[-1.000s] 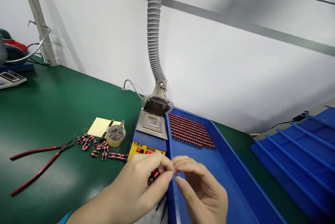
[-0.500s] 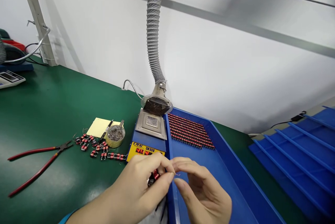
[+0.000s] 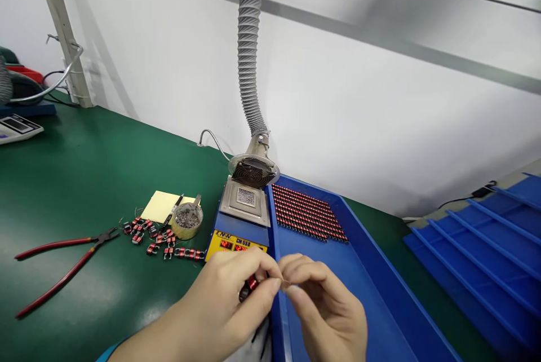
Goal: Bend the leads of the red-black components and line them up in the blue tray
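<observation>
My left hand [image 3: 228, 303] is closed around a small red-and-black wound coil part [image 3: 251, 283], held just in front of the solder pot [image 3: 245, 216]. My right hand [image 3: 327, 308] pinches the thin wire lead [image 3: 285, 283] that sticks out of that part; thumb and forefinger are pressed together. Both hands meet over the near left corner of the long blue tray [image 3: 363, 277], which holds rows of the same red coils [image 3: 306, 216] at its far end.
Red-handled pliers [image 3: 63, 263] lie on the green mat at left. Loose coil parts [image 3: 158, 238], a yellow pad [image 3: 163, 204] and a small tin of dross [image 3: 186, 220] sit beside the solder pot. A ribbed extraction hose [image 3: 249, 52] hangs above it. Stacked blue trays [image 3: 486, 243] lie at right.
My right thumb and forefinger have closed onto the wire lead and drawn nearer the left hand. The left hand has barely moved.
</observation>
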A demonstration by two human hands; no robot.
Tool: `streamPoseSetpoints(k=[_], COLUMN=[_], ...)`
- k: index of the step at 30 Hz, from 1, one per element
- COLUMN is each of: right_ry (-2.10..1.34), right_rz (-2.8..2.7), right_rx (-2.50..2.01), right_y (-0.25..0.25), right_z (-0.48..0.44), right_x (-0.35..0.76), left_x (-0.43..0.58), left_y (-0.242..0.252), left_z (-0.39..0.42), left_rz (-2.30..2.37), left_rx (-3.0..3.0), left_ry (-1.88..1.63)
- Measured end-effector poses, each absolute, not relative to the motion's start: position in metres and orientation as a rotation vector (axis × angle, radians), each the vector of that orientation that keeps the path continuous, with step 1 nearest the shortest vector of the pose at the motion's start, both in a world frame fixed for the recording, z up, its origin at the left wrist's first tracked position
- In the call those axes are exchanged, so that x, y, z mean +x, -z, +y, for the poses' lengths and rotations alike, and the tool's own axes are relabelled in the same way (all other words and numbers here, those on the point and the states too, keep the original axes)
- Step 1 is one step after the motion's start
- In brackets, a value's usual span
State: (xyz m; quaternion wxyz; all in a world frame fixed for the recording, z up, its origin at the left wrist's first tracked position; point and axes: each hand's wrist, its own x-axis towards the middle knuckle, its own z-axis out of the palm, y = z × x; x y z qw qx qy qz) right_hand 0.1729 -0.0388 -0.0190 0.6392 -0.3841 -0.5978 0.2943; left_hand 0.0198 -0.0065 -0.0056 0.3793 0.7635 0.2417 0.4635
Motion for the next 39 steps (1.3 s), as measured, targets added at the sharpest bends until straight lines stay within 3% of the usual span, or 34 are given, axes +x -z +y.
streamPoseSetpoints(k=[7, 14, 24, 39], right_ry=[-0.512, -0.471, -1.333, -1.271], right_rz=[-1.419, -1.054, -0.681, -0.633], right_rx=[-0.872, -0.866, -0.674, -0.844], right_y=[0.024, 0.018, 0.035, 0.035], right_z=[-0.043, -0.04, -0.032, -0.031], right_x=[0.167, 0.178, 0.144, 0.127], left_x=[0.018, 0.016, 0.03, 0.025], left_y=[0.005, 0.004, 0.027, 0.014], left_z=[-0.006, -0.004, 0.0, 0.018], left_rz=[0.606, 0.629, 0.364, 0.598], left_rx=[1.76, 1.705, 1.288, 0.828], left_ry=[-0.96, -0.955, -1.102, -1.238])
